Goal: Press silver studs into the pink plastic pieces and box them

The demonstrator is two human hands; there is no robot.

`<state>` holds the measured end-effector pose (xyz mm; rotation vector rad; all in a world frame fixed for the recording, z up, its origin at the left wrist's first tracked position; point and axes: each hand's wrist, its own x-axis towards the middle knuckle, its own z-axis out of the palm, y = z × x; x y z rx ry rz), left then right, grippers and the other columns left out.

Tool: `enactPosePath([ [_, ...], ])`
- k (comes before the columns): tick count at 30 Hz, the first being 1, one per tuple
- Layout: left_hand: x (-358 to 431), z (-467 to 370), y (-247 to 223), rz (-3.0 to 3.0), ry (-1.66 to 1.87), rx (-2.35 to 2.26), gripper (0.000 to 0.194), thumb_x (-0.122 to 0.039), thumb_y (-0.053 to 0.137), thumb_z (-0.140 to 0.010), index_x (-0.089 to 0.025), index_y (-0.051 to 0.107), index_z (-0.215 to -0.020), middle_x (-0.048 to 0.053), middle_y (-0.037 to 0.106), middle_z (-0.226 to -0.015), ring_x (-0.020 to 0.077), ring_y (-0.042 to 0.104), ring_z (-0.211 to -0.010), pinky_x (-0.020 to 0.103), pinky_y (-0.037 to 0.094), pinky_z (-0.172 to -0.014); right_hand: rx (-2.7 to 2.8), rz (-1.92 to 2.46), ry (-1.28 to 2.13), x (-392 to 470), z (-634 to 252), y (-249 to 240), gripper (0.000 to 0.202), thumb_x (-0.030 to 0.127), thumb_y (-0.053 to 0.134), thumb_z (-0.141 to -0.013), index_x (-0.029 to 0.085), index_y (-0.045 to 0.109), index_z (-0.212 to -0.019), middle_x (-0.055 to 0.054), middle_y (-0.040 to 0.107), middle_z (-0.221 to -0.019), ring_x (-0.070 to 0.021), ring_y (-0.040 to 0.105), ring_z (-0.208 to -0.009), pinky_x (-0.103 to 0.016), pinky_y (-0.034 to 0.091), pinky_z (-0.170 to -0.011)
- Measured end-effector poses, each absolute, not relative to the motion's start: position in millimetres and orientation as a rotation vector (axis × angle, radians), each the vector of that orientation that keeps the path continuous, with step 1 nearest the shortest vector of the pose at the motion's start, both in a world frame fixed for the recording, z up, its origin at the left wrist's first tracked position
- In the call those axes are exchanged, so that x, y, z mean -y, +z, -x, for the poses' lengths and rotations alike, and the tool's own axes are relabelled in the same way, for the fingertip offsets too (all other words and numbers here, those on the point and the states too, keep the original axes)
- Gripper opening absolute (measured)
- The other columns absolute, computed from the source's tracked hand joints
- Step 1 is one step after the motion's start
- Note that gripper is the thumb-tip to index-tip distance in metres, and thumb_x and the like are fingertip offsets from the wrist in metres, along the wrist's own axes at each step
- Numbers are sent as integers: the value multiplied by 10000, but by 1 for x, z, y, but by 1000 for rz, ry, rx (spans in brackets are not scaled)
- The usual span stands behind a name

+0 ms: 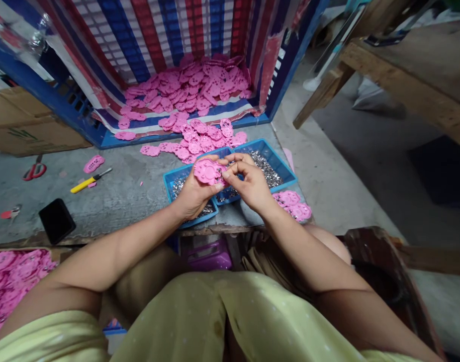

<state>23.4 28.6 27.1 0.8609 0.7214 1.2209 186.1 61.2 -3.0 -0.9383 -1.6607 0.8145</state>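
A pink moulded plastic piece (208,171) with a scalloped outline lies in my left hand (194,193), fingers and thumb closed round its edges. At the piece's right end, my right hand (248,181) pinches with thumb and index finger; whatever may be between those fingertips is too small to make out. Both hands are above blue plastic trays (290,179) of small shiny metal parts (265,168). Beyond the hands, loose pink pieces (199,136) spill from a tipped crate. A few more pink pieces (293,205) sit right of the trays.
The blue crate (280,83), lined with striped cloth, holds a pink heap. At left on the grey table (112,196) are red-handled scissors (35,170), a yellow-handled screwdriver-like tool (90,181) and a black phone (57,221). A cardboard box (29,125) stands behind; a wooden table (410,75) is at right.
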Motion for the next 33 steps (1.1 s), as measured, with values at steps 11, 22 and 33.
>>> enactPosePath([
  [11,-31,-20,23,-774,1195,-818,857,-89,837,-624,-281,516,-1395,34,705,-1205,199,691,-1022,332,596,-899,1636,978,558,-57,-172,-12,99,328,605,-915,251,584,-974,-114,593,-1236,-292,539,-1225,-501,518,-992],
  [22,-41,-11,36,-745,1302,-845,793,-48,720,-610,-248,539,-1356,64,755,-1128,302,737,-1070,459,661,-877,1757,1065,682,-71,-163,-47,92,183,553,-871,223,602,-939,-82,674,-1032,-261,612,-995,-438,505,-915],
  [33,-48,1,47,-785,1321,-959,773,-76,792,-541,-245,604,-1272,47,772,-1035,284,770,-905,366,687,-700,3113,846,303,-66,-101,-16,263,54,517,-960,55,758,-1067,-200,746,-1120,-308,669,-1046,-409,516,-938],
])
